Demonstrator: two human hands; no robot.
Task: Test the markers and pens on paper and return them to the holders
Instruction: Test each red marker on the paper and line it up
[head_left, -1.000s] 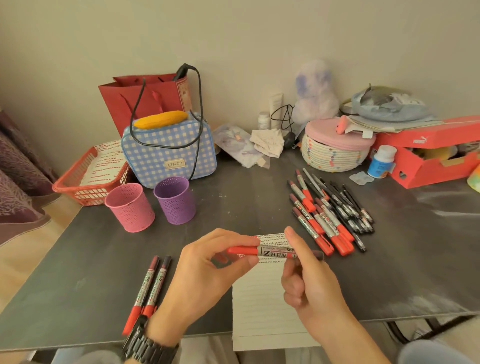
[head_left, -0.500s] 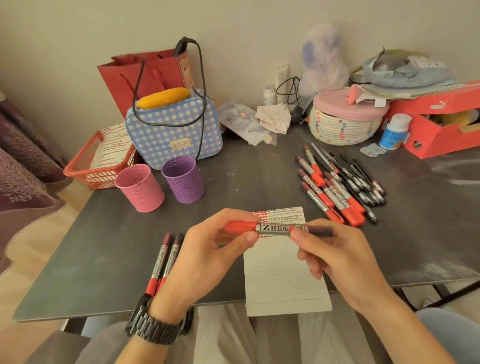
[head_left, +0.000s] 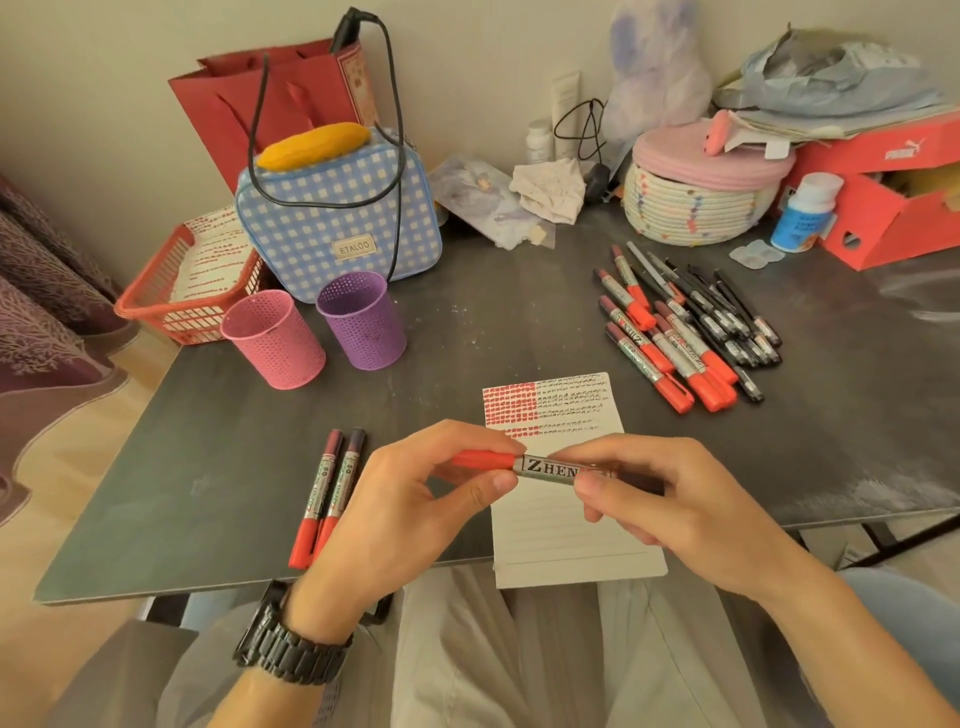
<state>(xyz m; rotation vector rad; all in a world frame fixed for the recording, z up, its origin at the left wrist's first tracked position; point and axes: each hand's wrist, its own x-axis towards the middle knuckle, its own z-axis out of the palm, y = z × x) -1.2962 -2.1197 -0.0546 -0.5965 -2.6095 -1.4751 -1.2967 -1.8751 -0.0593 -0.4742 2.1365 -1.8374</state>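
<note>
Dark grey desk fills the view, its near edge just above the person's lap. Nearest, the left hand, with a black watch on its wrist, and the right hand hold one red marker level between them, above the lined paper and not touching it. The left grip is pinched on the red end with thumb and fingertips. The right grip is curled round the silver barrel and hides the other end. Over the last second the marker has stayed level in both hands, but the right hand has dropped from an upright pinch to a lower, closer hold. No gap shows between cap and barrel. The person seems about to pull the cap off, or has just pressed it on; the pictures do not settle which. The paper hangs over the desk's near edge, with rows of red and black marks across its far part. Just left of the left hand, two red markers lie side by side. Farther off stand the pink holder and the purple holder, close together, with nothing seen inside, so the returning looks not yet begun. At far right lies a pile of markers and pens.
</note>
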